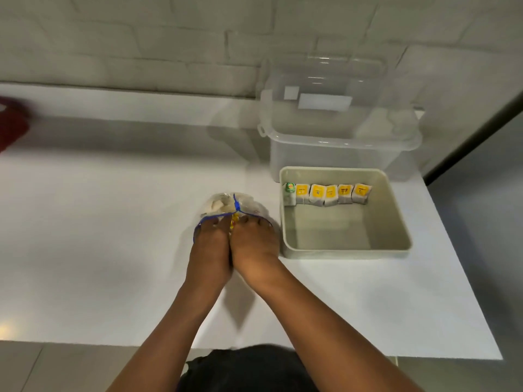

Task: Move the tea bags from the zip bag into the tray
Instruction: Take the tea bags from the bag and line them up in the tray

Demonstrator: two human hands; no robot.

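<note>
L hand (pixel 210 244) and R hand (pixel 253 243) side by side, touching, fingers curled over the blue-edged mouth of the zip bag (pixel 233 206) and gripping it. Bag lies on white table (pixel 113 236), centre, holding pale tea bags. Just right of it: beige tray (pixel 346 251), a row of yellow-label tea bags (pixel 329 193) along its far wall. Beyond tray, clear plastic box (pixel 339 142), lid up. Red item (pixel 11 123) at far left, blurred.
</note>
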